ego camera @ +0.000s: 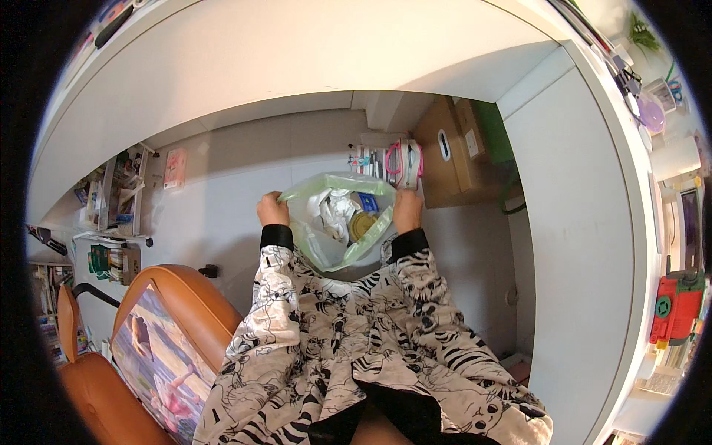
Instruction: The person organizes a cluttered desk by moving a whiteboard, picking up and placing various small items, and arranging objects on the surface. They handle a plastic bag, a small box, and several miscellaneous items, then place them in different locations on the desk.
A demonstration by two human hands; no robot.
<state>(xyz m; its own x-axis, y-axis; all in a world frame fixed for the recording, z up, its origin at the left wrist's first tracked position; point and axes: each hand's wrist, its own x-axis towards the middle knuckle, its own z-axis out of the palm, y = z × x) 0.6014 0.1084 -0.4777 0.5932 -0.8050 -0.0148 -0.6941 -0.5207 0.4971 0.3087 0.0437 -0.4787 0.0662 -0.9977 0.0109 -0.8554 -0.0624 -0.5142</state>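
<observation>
A pale green translucent plastic bag (325,261) hangs with its mouth spread wide between both hands. My left hand (273,209) grips the rim on its left side, fingers curled over the film. On the right side, my right hand (408,211) is closed on the opposite rim. Inside the bag lie crumpled white paper or tissues (337,211), a blue packet (367,202) and a round yellowish lid or container (362,226). The lower part of the bag is partly hidden from view.
White desk panels (578,222) surround the floor space. A cardboard box (439,161) stands at the right, beside a pink-trimmed pouch (410,163) and a row of books. At the lower left is a brown leather chair (167,275) with a picture cushion. A wheeled cart (136,194) stands at the left.
</observation>
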